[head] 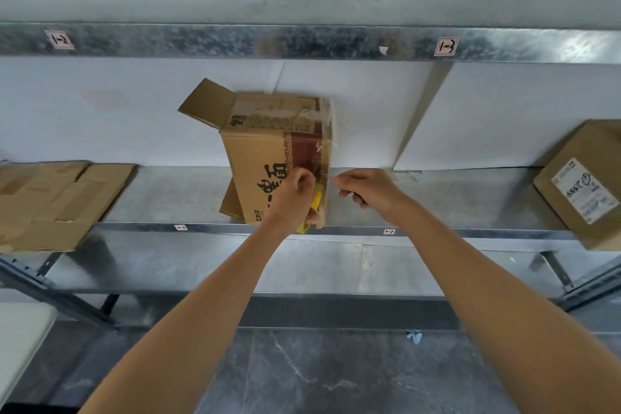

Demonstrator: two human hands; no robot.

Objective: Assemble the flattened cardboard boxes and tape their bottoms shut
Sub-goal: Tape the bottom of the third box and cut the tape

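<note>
An assembled brown cardboard box (262, 151) with black characters lies on its side on the metal shelf (168, 191), open flaps to the left, taped bottom to the right. My left hand (295, 193) grips a yellow tape dispenser (314, 208) against the box's right edge. My right hand (366, 188) is just right of that edge, fingers curled, pinching what looks like a thin strand of clear tape stretched from the box. Clear tape (324, 131) runs along the box's right edge.
A stack of flattened cardboard boxes (50, 202) lies on the shelf at the left. A finished box with a white label (584, 185) sits at the right. An upper shelf beam (302, 42) crosses overhead. A lower shelf and dark floor are below.
</note>
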